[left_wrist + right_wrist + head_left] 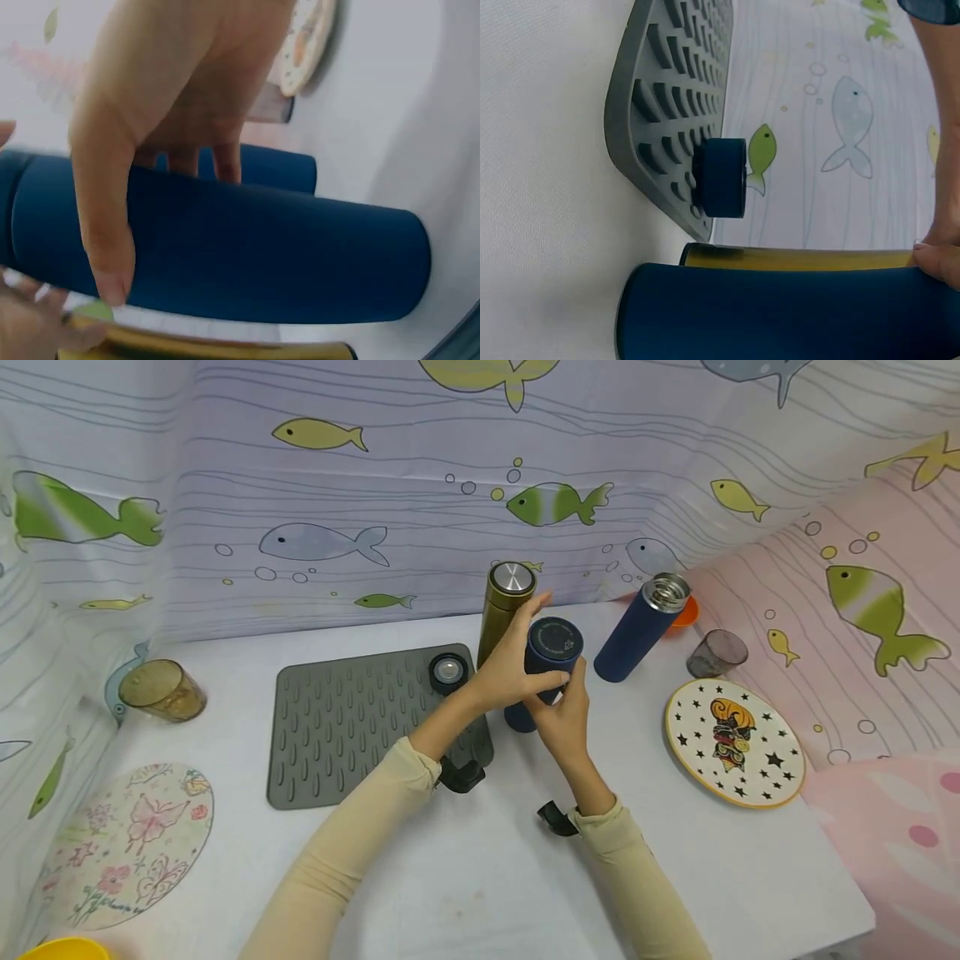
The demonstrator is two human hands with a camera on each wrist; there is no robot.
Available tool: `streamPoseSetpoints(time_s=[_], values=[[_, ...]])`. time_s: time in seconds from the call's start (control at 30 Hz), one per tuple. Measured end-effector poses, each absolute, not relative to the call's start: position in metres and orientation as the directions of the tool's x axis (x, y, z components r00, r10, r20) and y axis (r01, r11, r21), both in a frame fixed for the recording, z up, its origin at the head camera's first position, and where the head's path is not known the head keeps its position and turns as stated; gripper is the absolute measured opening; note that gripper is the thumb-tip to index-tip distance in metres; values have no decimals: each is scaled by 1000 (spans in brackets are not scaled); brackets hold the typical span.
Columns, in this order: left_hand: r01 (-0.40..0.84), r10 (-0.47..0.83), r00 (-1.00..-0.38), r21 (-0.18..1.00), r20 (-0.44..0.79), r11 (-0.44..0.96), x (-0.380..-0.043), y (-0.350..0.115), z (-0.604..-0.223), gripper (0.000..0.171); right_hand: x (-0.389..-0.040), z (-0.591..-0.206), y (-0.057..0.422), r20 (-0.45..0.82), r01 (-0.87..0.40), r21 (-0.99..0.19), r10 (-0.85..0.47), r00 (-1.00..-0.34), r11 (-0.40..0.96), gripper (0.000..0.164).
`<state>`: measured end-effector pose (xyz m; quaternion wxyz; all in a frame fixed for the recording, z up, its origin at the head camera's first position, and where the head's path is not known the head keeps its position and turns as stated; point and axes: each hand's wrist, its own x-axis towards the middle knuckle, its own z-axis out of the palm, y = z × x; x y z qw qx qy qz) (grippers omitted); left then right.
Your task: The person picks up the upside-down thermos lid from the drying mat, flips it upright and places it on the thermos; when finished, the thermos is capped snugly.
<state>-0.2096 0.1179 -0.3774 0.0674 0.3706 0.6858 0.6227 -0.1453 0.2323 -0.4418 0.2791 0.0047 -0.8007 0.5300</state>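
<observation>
A closed blue thermos [285, 247] stands upright in front of me, its dark round lid [555, 639] uppermost. Around the lid curves my left hand [506, 668], thumb on the near side and fingers on the far side. My right hand [564, 714] grips the body lower down, with the thumb across it in the left wrist view. Just behind stands a gold-green thermos [498, 614] with a silver-topped lid. To the right, a second blue thermos [633, 631] is uncapped, showing its steel mouth. A loose blue lid [724, 178] sits on the grey drying mat [337, 735].
At right are a starred plate [682, 718], a dark glass [716, 653] and an orange item [686, 612]. On the left lie an amber glass [161, 691] and a round floral mat [142, 843]. A yellow rim [63, 950] shows at lower left. Fish-print curtains [337, 585] enclose the table.
</observation>
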Motion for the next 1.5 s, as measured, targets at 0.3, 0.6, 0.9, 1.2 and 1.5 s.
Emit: streamPoseSetpoints(time_s=[0.3, 0.6, 0.9, 1.2, 1.5], values=[[334, 590, -727, 932, 350, -142, -209, 115, -379, 77, -131, -410, 218, 440, -291, -851, 291, -850, 437, 64], [355, 607, -713, 927, 350, -117, -210, 108, -383, 80, -139, -433, 223, 448, -304, -850, 285, -847, 431, 70], [419, 510, -778, 908, 368, -16, -202, 112, -381, 89, -140, -442, 225, 487, -346, -825, 253, -836, 447, 67], [354, 568, -754, 932, 331, -73, -204, 106, -386, 85, -126, -412, 209, 492, -351, -823, 252, -833, 447, 65], [191, 708, -641, 955, 295, -225, -220, 100, -386, 77, -124, -406, 215, 515, -403, -808, 182, -837, 430, 70]])
